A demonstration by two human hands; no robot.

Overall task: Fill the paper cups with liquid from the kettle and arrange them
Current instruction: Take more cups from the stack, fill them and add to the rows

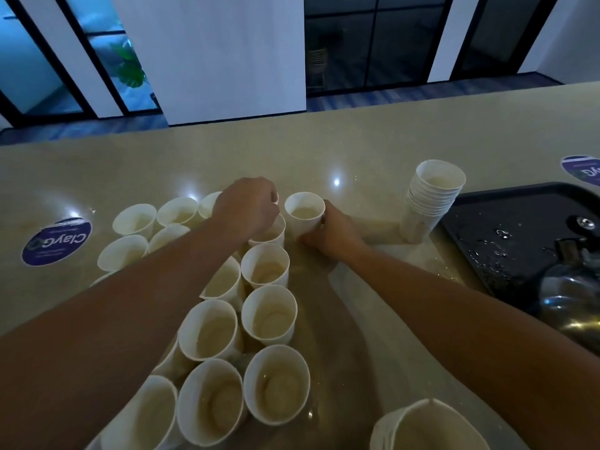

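Note:
Several white paper cups stand clustered on the beige counter (357, 141), most holding pale liquid. My right hand (331, 232) grips one filled cup (303, 211) at the far right of the cluster. My left hand (246, 209) reaches over the group with curled fingers at the rim of a cup that it mostly hides; I cannot tell if it holds it. A shiny metal kettle (571, 300) sits on a black tray (480, 216) at the right.
A tall stack of empty cups (431, 196) stands by the tray's left edge. Another stack (425, 430) is at the bottom right. Round purple stickers (56, 241) lie on the counter at left and far right. Water drops lie on the tray.

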